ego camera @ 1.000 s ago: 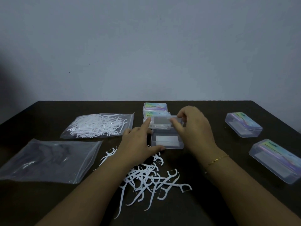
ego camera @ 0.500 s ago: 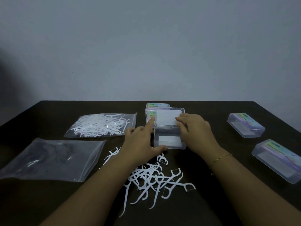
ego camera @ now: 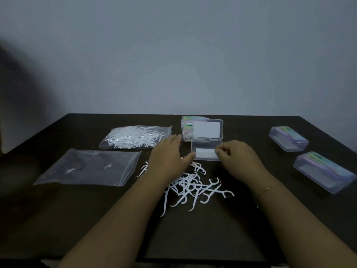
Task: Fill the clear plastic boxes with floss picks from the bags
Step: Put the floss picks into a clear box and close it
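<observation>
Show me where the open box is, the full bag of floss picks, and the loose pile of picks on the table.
open box [ego camera: 206,154], head view, on the base's front wall.
full bag of floss picks [ego camera: 133,139], head view, on the middle of the bag.
loose pile of picks [ego camera: 190,185], head view, on the tangle's middle.

- On the table [ego camera: 58,219] I see an open box [ego camera: 205,152] at centre, its lid [ego camera: 207,129] standing behind it.
- Stacked boxes [ego camera: 186,125] sit just behind and left of that lid.
- Loose floss picks [ego camera: 193,187] lie in front of it.
- Far left: a filled bag [ego camera: 135,140]; nearer, a flat bag [ego camera: 88,167].
- Right: two closed boxes, one farther [ego camera: 287,139], one nearer [ego camera: 324,172].
</observation>
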